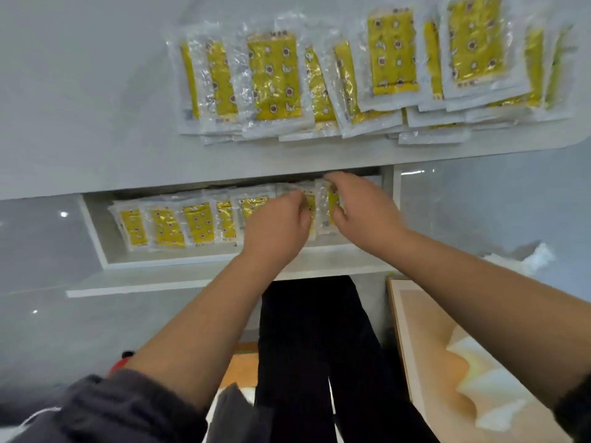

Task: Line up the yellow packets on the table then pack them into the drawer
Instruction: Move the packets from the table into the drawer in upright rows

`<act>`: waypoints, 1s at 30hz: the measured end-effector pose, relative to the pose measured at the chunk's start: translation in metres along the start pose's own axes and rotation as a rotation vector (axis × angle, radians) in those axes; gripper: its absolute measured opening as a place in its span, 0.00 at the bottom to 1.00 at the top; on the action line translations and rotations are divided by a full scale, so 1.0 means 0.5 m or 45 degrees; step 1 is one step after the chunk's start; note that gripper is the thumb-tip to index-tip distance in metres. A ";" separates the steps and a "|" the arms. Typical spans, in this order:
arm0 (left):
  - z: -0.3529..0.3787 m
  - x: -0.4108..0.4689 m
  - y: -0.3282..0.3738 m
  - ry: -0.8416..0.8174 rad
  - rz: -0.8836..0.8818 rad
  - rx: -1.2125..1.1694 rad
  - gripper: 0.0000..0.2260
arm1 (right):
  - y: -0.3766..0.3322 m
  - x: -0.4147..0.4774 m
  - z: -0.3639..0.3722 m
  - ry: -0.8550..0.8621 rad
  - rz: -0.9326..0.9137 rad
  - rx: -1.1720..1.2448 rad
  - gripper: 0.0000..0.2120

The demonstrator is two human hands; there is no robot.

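Observation:
Several yellow packets point(393, 59) in clear wrappers lie overlapped in a row on the grey table point(80, 107). Under the table's edge the white drawer point(96, 238) stands pulled out, with more yellow packets point(166, 227) lined up inside from its left end. My left hand point(275, 228) and my right hand point(361, 209) are both inside the drawer at its right part. Each pinches the packets point(331, 203) standing between them. The hands hide most of those packets.
A beige wooden surface point(425, 330) with white crumpled material point(492, 388) lies at the lower right. White crumpled paper point(527, 257) sits further right. My dark trouser legs point(319, 362) stand below the drawer. The floor is glossy grey.

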State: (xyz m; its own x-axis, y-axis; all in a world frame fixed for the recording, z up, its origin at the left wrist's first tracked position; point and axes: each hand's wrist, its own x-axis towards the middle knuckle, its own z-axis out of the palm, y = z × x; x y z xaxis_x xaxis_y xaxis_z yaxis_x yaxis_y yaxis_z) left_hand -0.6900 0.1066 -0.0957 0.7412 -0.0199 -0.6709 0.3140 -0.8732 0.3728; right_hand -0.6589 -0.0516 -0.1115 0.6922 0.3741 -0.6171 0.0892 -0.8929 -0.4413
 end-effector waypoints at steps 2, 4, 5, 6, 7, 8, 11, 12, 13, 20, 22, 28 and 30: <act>-0.061 -0.019 -0.002 0.113 -0.066 -0.137 0.09 | -0.048 -0.005 -0.032 0.066 0.023 0.108 0.19; -0.114 -0.021 -0.009 0.250 -0.132 -0.308 0.07 | -0.092 0.003 -0.059 0.136 0.033 0.177 0.13; -0.139 -0.015 -0.013 0.317 -0.172 -0.415 0.06 | -0.114 0.011 -0.072 0.196 0.026 0.225 0.12; -0.161 -0.004 -0.018 0.378 -0.208 -0.526 0.05 | -0.133 0.023 -0.083 0.284 0.003 0.268 0.11; -0.181 0.010 -0.020 0.429 -0.241 -0.622 0.05 | -0.150 0.037 -0.093 0.383 -0.023 0.288 0.10; -0.199 0.028 -0.021 0.465 -0.272 -0.697 0.06 | -0.165 0.053 -0.101 0.471 -0.035 0.290 0.10; -0.243 0.091 -0.014 0.465 -0.396 -0.873 0.15 | -0.195 0.099 -0.127 0.554 0.064 0.288 0.14; -0.254 0.111 -0.013 0.440 -0.441 -0.908 0.18 | -0.201 0.112 -0.136 0.536 0.138 0.297 0.15; -0.263 0.130 -0.012 0.421 -0.471 -0.906 0.20 | -0.205 0.122 -0.143 0.514 0.212 0.301 0.17; -0.282 0.175 0.002 0.439 -0.533 -0.487 0.27 | -0.234 0.148 -0.153 0.355 0.321 0.381 0.20; -0.290 0.172 -0.001 0.438 -0.561 -0.577 0.30 | -0.245 0.149 -0.154 0.301 0.333 0.397 0.21; -0.303 0.168 -0.038 0.385 -0.652 -1.014 0.19 | -0.258 0.151 -0.163 0.211 0.310 0.403 0.22; -0.304 0.173 -0.059 0.321 -0.614 -1.001 0.14 | -0.257 0.155 -0.163 0.207 0.264 0.414 0.22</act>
State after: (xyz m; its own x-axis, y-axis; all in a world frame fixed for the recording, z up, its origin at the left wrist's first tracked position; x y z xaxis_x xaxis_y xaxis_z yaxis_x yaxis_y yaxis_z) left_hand -0.5447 0.2047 -0.0672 0.5053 0.4420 -0.7412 0.8595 -0.1811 0.4780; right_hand -0.5581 0.0720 -0.0495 0.7781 0.1268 -0.6152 -0.2769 -0.8098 -0.5172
